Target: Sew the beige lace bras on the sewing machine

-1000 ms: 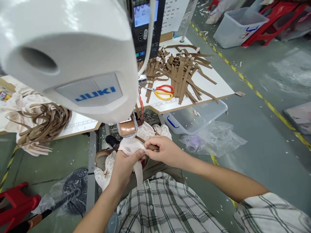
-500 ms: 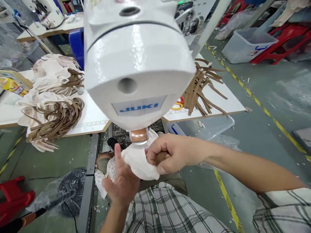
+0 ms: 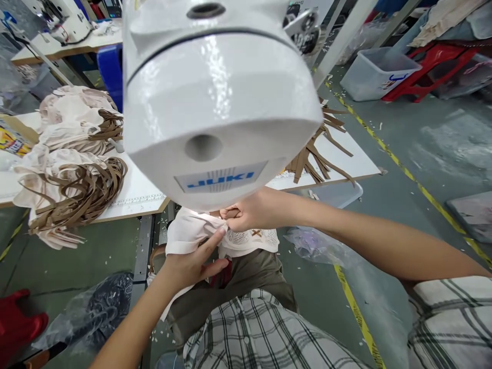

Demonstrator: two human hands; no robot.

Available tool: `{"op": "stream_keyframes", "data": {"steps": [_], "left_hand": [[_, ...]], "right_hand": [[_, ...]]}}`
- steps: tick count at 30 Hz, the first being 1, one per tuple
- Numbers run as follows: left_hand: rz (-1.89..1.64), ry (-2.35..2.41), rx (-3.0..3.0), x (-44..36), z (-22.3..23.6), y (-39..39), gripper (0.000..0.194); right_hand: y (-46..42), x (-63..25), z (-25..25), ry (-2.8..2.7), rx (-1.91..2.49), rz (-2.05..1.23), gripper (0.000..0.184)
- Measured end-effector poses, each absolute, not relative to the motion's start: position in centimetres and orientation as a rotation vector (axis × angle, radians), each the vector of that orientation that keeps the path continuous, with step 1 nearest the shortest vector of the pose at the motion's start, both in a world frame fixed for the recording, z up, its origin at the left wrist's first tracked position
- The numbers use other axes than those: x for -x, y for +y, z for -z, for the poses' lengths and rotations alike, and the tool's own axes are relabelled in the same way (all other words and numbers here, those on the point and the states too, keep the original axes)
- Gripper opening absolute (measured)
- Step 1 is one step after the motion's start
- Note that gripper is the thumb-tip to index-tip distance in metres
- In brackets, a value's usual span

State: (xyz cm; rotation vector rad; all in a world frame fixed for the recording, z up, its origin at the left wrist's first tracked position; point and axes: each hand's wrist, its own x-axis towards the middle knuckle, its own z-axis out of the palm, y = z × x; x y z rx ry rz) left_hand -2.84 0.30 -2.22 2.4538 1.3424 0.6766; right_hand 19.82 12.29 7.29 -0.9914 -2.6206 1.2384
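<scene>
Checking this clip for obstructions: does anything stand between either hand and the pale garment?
Nothing visible: the left hand touches the pale garment and the right hand pinches it. The JUKI machine head hides what lies beyond.

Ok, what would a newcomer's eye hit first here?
The big white glossy JUKI sewing machine head, dead centre. Then the tangle of brown fabric straps on the white table to its left, and two bare hands gripping pale pink fabric just below.

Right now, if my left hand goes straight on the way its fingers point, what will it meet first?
Most likely the pale pink fabric touching your left hand, then your right hand just beyond; the depth between the hands is unclear.
</scene>
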Motion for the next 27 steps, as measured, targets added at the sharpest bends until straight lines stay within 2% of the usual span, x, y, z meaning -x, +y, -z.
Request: {"op": "stream_keyframes", "data": {"steps": [6, 11, 16, 23, 27], "left_hand": [[-0.691, 1.328, -2.833, 2.8, 2.4, 1.3, 0.074], [-0.661, 1.483, -2.758, 1.2, 0.8, 0.7, 0.064], [-0.623, 1.67, -2.648, -0.7, -0.5, -0.2, 0.058], [-0.48, 1.83, -2.71, -1.7, -0.9, -0.6, 0.058], [-0.386, 1.872, -2.752, -1.8, -1.1, -0.6, 0.057]], "right_hand": [[12.3, -20.2, -7.9, -2.654, 0.944, -1.28, 0.018], [11.4, -21.1, -5.8, -2.525, 0.963, -1.153, 0.011], [10.0, -22.0, -2.8, -2.307, 0.895, -0.846, 0.017], [10.1, -21.7, -3.4, -2.223, 0.989, -0.945, 0.012], [9.7, -22.0, -2.5, -2.199, 0.89, -0.785, 0.011]]}}
